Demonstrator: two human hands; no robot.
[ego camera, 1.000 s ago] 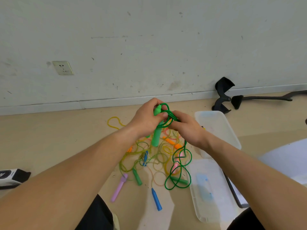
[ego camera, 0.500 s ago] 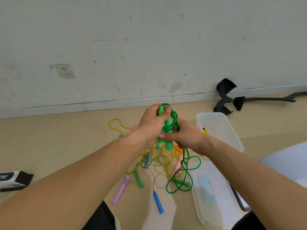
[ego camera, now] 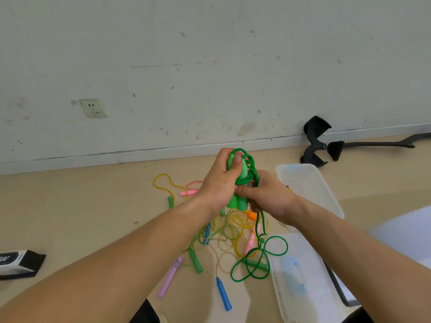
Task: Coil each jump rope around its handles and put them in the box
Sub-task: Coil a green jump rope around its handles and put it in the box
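In the centre of the frame, the left hand (ego camera: 219,183) is gripping the two green handles (ego camera: 236,202) upright, fingers curled round them. The right hand (ego camera: 268,197), touching it, is pinching the green cord (ego camera: 251,170) against the handles. Some loops are sitting round their tops and the rest is dangling to the floor (ego camera: 93,206). The clear box (ego camera: 307,183) is lying right of centre, with other ropes (ego camera: 224,234) tangled below the hands.

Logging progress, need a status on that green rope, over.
Left hand grips both green handles. Right hand holds green cord, partly wound. Loose tail trails onto the rope pile. Box beside, open.
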